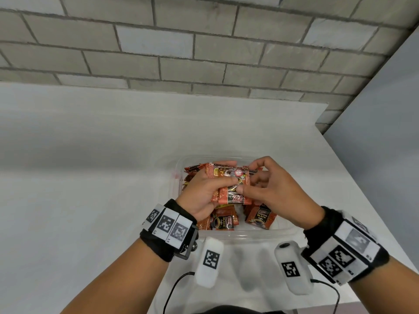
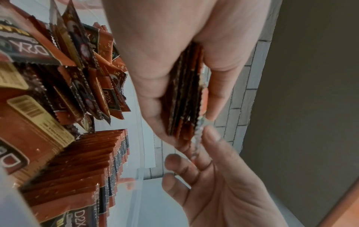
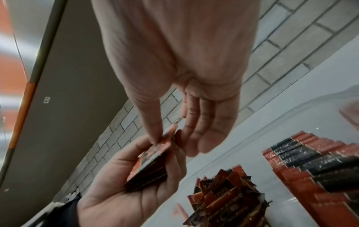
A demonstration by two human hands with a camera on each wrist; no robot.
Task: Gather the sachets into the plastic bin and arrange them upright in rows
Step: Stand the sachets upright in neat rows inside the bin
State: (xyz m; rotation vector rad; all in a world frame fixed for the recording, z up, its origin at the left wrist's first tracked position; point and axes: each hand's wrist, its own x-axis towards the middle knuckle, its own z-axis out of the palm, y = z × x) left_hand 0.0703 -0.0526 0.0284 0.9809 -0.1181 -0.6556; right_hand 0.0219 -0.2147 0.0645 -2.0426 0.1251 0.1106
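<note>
white table [image 1: 90, 155] | grey brick wall [image 1: 181, 41] behind | grey panel [image 1: 385, 132] at right

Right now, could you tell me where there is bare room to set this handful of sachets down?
Bare counter lies left of the plastic bin and behind it, up to the brick wall. Inside the bin, loose sachets crowd the floor beneath both hands.

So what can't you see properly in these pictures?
- Head view: how many sachets the stack holds; both hands cover its sides.
- Head view: the plastic bin floor, hidden by sachets and hands.
- Left wrist view: the row of sachets, cut off by the picture's edge.
- Right wrist view: small print, blurred.
</note>
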